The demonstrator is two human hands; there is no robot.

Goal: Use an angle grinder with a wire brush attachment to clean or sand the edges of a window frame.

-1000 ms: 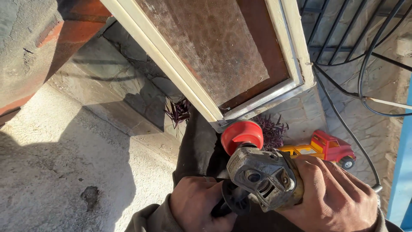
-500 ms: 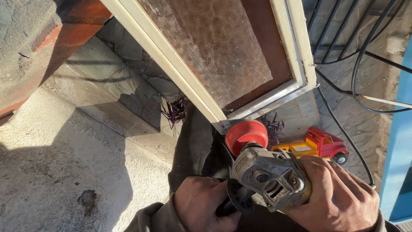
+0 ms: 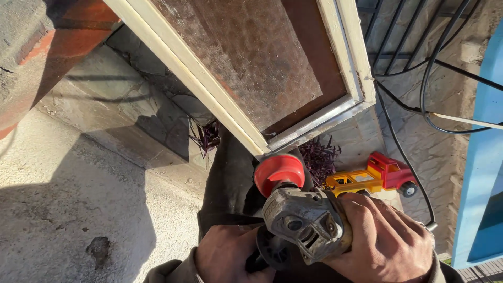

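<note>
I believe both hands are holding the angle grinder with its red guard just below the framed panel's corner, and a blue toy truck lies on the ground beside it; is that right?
Not quite: in the head view the toy truck is yellow and red, not blue. The rest stands: both hands, left hand and right hand, hold the angle grinder below the framed panel.

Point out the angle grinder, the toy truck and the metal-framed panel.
angle grinder [image 3: 306,220], head view, on its grey gear housing.
toy truck [image 3: 374,178], head view, where the yellow bed meets the red cab.
metal-framed panel [image 3: 246,63], head view, on the rusty brown sheet inside the pale frame.
</note>
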